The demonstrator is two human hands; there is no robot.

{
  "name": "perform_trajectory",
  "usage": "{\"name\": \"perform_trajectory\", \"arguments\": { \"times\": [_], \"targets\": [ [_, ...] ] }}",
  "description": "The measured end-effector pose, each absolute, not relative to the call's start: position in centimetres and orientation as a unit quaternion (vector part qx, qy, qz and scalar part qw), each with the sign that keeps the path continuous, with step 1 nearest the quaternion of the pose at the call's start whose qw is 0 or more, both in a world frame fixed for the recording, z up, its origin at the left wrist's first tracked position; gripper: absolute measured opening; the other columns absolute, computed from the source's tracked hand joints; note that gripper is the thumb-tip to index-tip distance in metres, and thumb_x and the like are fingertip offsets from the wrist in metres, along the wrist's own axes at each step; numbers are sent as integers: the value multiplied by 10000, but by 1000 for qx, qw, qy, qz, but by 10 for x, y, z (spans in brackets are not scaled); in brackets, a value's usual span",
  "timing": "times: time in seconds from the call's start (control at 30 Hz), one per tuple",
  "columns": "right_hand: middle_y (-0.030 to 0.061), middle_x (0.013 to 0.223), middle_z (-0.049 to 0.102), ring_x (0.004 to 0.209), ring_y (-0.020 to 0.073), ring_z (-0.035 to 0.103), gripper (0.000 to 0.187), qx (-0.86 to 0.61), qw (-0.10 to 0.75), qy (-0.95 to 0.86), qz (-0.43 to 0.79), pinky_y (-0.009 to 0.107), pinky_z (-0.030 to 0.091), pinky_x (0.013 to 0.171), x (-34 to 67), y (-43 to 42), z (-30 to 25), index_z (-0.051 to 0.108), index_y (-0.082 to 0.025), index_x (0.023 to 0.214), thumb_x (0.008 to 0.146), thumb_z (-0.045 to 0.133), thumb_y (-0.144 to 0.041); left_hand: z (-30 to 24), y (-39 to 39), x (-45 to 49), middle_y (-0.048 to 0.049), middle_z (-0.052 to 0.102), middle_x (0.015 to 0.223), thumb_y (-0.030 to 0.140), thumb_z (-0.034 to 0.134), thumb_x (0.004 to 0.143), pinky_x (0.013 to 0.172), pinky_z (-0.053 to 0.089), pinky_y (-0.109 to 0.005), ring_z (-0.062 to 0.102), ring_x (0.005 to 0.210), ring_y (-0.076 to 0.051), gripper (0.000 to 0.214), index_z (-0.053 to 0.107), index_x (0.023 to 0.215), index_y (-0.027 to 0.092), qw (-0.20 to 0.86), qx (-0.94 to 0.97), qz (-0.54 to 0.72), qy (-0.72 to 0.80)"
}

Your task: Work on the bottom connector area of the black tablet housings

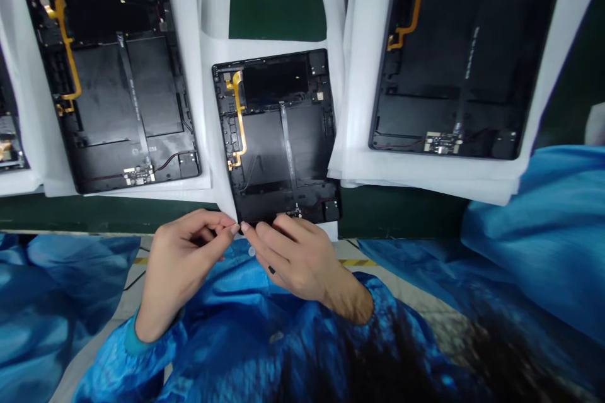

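Green desk (pixel 278 6) carries white foam sheets (pixel 215 12) under four black tablet housings, one cut off at the left edge of view. Centre housing (pixel 276 138) lies on its sheet, interior exposed, orange flex cable (pixel 240 119) running down its left side. Left hand (pixel 184 271): grip pinched shut beside the housing's lower left corner; any item held is too small to tell. Right hand (pixel 295 258): grip half-closed, fingertips (pixel 283 221) on the housing's lower edge.
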State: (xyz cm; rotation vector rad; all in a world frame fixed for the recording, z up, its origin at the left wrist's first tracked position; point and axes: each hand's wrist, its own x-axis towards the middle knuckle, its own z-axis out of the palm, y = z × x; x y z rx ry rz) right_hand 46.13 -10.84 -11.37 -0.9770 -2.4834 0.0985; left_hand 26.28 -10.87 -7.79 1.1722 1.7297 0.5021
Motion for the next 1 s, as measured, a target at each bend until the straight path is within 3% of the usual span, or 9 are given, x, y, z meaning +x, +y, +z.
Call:
{"name": "perform_trajectory", "arguments": {
  "times": [0.5, 1.0],
  "targets": [
    [24, 850, 690, 743, 126, 518, 255, -354, 277, -887, 101, 262, 503, 604, 462, -104, -114, 700, -97, 1117, 883, 627, -169, -74, -106, 260, 37, 618, 579, 391, 752, 779, 467, 445, -73, 588, 478, -60, 203, 755, 805, 190, 512, 452, 202, 702],
    [0, 796, 617, 725, 122, 476, 163, -343, 267, -900, 36, 262, 445, 582, 459, -102, -116, 734, -126, 1001, 888, 632, -183, -75, -105, 263, 38, 616, 577, 380, 744, 754, 465, 470, -79, 576, 463, -61, 182, 763, 792, 202, 510, 442, 212, 707]
  ]
}}
